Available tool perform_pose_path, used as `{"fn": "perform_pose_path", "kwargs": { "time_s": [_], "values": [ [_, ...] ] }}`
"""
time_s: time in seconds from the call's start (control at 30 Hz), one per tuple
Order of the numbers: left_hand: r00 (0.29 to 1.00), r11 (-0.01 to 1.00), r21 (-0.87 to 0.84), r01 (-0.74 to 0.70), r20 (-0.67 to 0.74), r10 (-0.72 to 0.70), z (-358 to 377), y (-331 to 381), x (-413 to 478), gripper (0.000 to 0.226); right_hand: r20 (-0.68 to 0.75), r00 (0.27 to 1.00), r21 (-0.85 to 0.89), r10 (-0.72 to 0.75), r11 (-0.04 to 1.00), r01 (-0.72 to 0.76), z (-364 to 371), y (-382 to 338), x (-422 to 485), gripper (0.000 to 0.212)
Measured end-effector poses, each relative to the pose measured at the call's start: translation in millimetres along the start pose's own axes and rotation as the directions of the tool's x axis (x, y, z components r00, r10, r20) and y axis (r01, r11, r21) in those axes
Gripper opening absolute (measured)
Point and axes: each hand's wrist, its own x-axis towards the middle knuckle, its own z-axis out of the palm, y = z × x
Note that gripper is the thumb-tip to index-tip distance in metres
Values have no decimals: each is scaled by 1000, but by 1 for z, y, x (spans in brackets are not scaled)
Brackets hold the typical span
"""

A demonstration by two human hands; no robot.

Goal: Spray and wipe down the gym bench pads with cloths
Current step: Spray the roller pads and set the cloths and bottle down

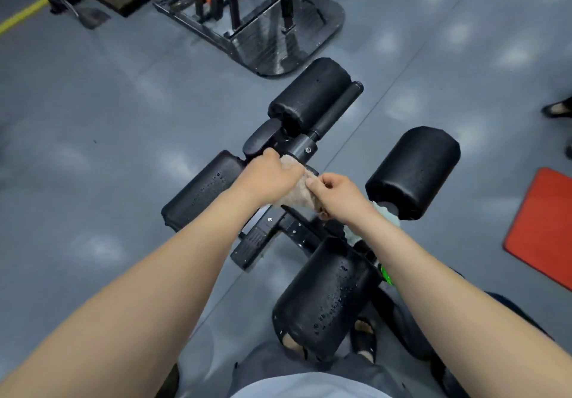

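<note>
A black gym bench frame with several cylindrical pads stands below me. My left hand (268,177) and my right hand (335,194) both grip a beige cloth (298,194) over the central black bar. Water droplets bead on the left pad (201,190) and on the near pad (325,298). The right pad (413,171) and the far pad (309,95) look dry. A pale green cloth (382,211) lies tucked under my right wrist beside the right pad. Something bright green (386,273) peeks out below my right forearm; I cannot tell what it is.
A black machine base (278,41) with upright posts stands just beyond the bench. A red mat (544,227) lies on the grey floor at the right. Another person's sandalled foot (557,108) shows at the right edge. My own sandalled foot (365,338) stands beside the near pad.
</note>
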Motion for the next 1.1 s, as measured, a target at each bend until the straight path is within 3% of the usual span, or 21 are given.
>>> {"fn": "perform_pose_path", "kwargs": {
  "time_s": [0.1,0.23,0.3,0.4,0.47,0.63,0.8,0.93,1.1],
  "values": [
    [998,993,108,-43,58,37,14,0,16,65,-6,1000,-78,-10,997,10,0,3,-4,40],
    [993,989,119,-91,85,81,11,-2,33,48,-1,1000,-226,-14,974,14,-6,5,-9,38],
    [984,995,53,-82,160,72,5,-3,35,43,1,1000,-249,-16,968,16,-6,8,-9,32],
    [945,980,-200,4,321,62,-4,-13,33,30,-1,1000,-244,-8,970,7,-2,13,-8,25],
    [934,966,-255,29,352,65,-6,-18,31,28,0,1000,-252,-13,968,13,-2,14,-8,25],
    [986,998,-39,-55,154,60,5,-12,18,33,-46,996,-284,-70,957,54,-4,7,-13,20],
    [994,964,262,-45,-85,69,23,-17,7,38,-149,939,-266,-310,927,264,-2,-17,-5,15],
    [978,930,362,-66,-160,132,30,-26,-11,30,-109,835,-409,-540,790,457,-2,-35,10,13],
    [979,925,379,-29,-177,104,32,-43,-26,30,15,673,-639,-740,510,575,2,-55,34,20]
  ]
}}
